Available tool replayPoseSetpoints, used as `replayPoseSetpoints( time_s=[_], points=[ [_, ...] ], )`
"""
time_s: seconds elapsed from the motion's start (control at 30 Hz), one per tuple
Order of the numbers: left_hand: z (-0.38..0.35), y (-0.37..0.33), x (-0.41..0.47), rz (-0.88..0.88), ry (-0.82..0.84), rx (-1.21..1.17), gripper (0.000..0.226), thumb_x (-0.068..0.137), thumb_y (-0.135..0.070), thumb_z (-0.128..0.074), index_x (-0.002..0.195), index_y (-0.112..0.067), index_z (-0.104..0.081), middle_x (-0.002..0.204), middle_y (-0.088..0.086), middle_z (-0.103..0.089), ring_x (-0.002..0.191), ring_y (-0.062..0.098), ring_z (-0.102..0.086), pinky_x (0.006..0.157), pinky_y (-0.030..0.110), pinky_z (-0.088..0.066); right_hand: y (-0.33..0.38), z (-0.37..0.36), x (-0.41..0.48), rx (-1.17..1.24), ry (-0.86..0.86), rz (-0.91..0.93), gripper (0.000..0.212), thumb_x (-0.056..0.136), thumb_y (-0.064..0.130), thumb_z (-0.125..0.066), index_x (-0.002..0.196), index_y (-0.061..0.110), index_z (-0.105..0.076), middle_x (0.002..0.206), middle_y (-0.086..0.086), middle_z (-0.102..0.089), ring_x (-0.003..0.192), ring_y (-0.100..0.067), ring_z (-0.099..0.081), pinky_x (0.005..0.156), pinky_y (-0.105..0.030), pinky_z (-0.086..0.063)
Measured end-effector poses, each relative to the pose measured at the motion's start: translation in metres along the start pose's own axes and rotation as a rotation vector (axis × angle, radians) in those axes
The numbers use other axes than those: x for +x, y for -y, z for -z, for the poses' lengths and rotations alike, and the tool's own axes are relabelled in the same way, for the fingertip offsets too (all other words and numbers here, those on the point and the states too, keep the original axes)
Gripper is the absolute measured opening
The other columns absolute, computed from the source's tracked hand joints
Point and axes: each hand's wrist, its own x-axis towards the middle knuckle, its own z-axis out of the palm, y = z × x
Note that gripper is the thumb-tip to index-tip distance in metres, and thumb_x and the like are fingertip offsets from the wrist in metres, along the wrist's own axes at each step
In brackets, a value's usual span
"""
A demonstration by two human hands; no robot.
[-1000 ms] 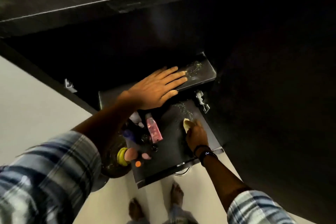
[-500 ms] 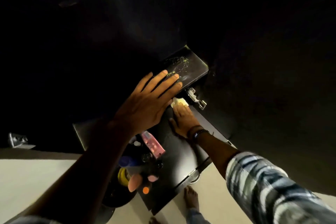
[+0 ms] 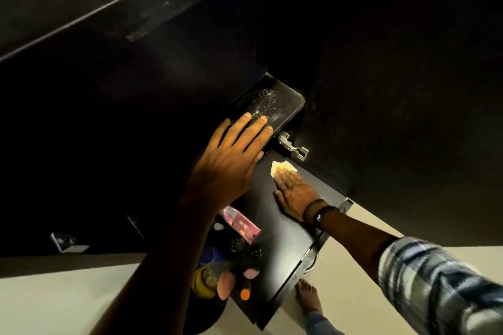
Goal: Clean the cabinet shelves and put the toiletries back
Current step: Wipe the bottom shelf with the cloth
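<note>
My left hand lies flat with straight fingers on the edge of the dark upper shelf, which carries pale dusty streaks. My right hand presses a small yellow cloth flat onto the black lower shelf, near its back right corner. A pink tube lies on the lower shelf's left side, beside several dark bottles and caps. A yellow item and pinkish-orange caps sit at the front left.
A metal hinge is fixed to the cabinet side, just behind the cloth. The dark cabinet wall rises on the right. A metal handle hangs on the shelf's front edge. Pale floor and my bare foot lie below.
My right hand slid the yellow cloth from the shelf's middle toward the back right corner near the hinge, its fingers flattening on it. My left hand stayed on the upper shelf.
</note>
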Motion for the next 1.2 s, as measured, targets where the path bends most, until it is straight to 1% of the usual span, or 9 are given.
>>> replayPoseSetpoints(
  time_s=[0.1, 0.2, 0.37, 0.5, 0.63, 0.7, 0.87, 1.0, 1.2],
  points=[
    [-0.002, 0.002, 0.001, -0.002, 0.001, -0.001, 0.046, 0.098, -0.030, -0.033, 0.142, -0.017, -0.037, 0.149, 0.004, -0.038, 0.140, 0.024, -0.030, 0.111, 0.047, -0.029, 0.005, 0.010, 0.038, -0.028, 0.038, -0.067, 0.061, 0.100, 0.037, -0.024, 0.151, 0.004, -0.010, 0.158, -0.018, -0.007, 0.148, -0.029, -0.005, 0.118, -0.034, 0.006],
    [-0.003, 0.003, 0.000, -0.008, 0.007, -0.007, 0.046, 0.097, -0.027, -0.037, 0.141, -0.017, -0.039, 0.148, 0.004, -0.039, 0.140, 0.023, -0.030, 0.111, 0.047, -0.028, 0.024, 0.017, 0.074, -0.025, 0.066, -0.091, 0.063, 0.099, 0.034, -0.029, 0.150, 0.003, -0.012, 0.158, -0.019, -0.006, 0.148, -0.030, -0.005, 0.120, -0.037, 0.001],
    [0.000, -0.001, 0.000, -0.026, 0.003, -0.029, 0.046, 0.097, -0.028, -0.034, 0.141, -0.016, -0.039, 0.148, 0.004, -0.040, 0.139, 0.023, -0.031, 0.112, 0.047, -0.026, 0.054, 0.005, 0.047, 0.206, 0.050, -0.047, 0.054, 0.088, 0.020, -0.050, 0.140, 0.014, -0.038, 0.141, -0.012, -0.044, 0.129, -0.033, -0.042, 0.106, -0.035, -0.036],
    [0.005, -0.003, -0.001, -0.018, -0.015, -0.052, 0.045, 0.097, -0.027, -0.031, 0.140, -0.016, -0.042, 0.146, 0.004, -0.042, 0.138, 0.023, -0.033, 0.111, 0.048, -0.029, 0.036, -0.020, -0.041, 0.169, 0.063, -0.022, 0.053, 0.096, 0.030, -0.039, 0.147, 0.018, -0.031, 0.154, -0.007, -0.031, 0.143, -0.025, -0.028, 0.119, -0.036, -0.009],
    [0.005, 0.001, -0.002, -0.024, 0.009, -0.037, 0.047, 0.097, -0.028, -0.028, 0.141, -0.016, -0.038, 0.148, 0.005, -0.039, 0.140, 0.024, -0.030, 0.112, 0.048, -0.027, -0.005, -0.030, -0.095, 0.033, -0.066, -0.100, 0.057, 0.100, 0.036, -0.014, 0.137, 0.011, -0.049, 0.139, -0.008, -0.053, 0.127, -0.024, -0.052, 0.119, -0.034, -0.013],
    [0.004, 0.001, -0.002, -0.029, 0.008, -0.034, 0.047, 0.097, -0.027, -0.029, 0.143, -0.017, -0.036, 0.149, 0.004, -0.037, 0.140, 0.024, -0.029, 0.112, 0.048, -0.026, -0.012, -0.026, -0.086, 0.050, -0.014, -0.153, 0.066, 0.097, 0.042, -0.004, 0.143, 0.011, -0.041, 0.147, -0.009, -0.044, 0.135, -0.026, -0.043, 0.120, -0.035, -0.010],
    [0.000, 0.000, -0.002, -0.042, -0.015, -0.017, 0.047, 0.098, -0.025, -0.035, 0.144, -0.017, -0.035, 0.151, 0.003, -0.035, 0.141, 0.022, -0.027, 0.112, 0.047, -0.026, -0.002, -0.009, 0.007, 0.048, 0.038, -0.186, 0.061, 0.099, 0.040, -0.017, 0.152, 0.011, -0.009, 0.160, -0.011, -0.007, 0.148, -0.025, -0.006, 0.119, -0.036, 0.004],
    [-0.001, 0.001, -0.003, -0.040, 0.008, -0.005, 0.049, 0.098, -0.025, -0.035, 0.145, -0.018, -0.031, 0.152, 0.002, -0.032, 0.142, 0.021, -0.024, 0.113, 0.047, -0.024, 0.015, -0.010, 0.025, 0.059, 0.093, -0.119, 0.061, 0.100, 0.036, -0.028, 0.152, 0.012, -0.006, 0.160, -0.011, -0.004, 0.148, -0.025, -0.004, 0.119, -0.038, 0.001],
    [-0.002, 0.001, -0.002, -0.029, 0.015, -0.012, 0.049, 0.097, -0.026, -0.032, 0.145, -0.019, -0.032, 0.151, 0.003, -0.034, 0.142, 0.022, -0.025, 0.113, 0.047, -0.024, -0.004, -0.033, -0.093, 0.114, 0.012, -0.097, 0.068, 0.097, 0.058, -0.023, 0.151, 0.018, -0.018, 0.159, -0.002, -0.017, 0.148, -0.020, -0.014, 0.121, -0.034, -0.003]
  ],
)
